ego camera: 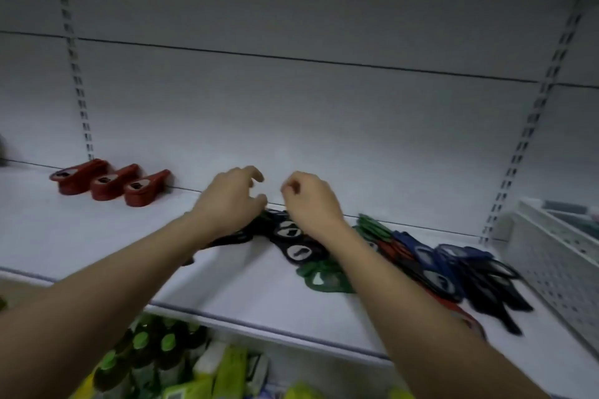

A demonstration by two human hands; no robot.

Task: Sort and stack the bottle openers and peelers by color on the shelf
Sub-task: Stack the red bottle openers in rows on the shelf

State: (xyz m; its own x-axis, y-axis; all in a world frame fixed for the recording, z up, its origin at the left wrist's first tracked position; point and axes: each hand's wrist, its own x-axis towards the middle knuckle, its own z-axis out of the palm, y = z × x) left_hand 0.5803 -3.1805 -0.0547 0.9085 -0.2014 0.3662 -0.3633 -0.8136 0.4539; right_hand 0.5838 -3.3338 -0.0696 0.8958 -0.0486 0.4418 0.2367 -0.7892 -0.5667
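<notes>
— Both hands are doing what?
— Left hand (pixel 228 201) and right hand (pixel 308 202) are hovering, fingers loosely curled, grasping nothing, right over the black openers (pixel 291 238).
— And around them?
— Green, red and blue ones (pixel 418 257) are lying mixed to the right; three red stacks (pixel 110 183) are sitting far left on the shelf (pixel 97 236).

White back panel (pixel 291 10) with slotted uprights (pixel 77 74); dim, cool light.
</notes>
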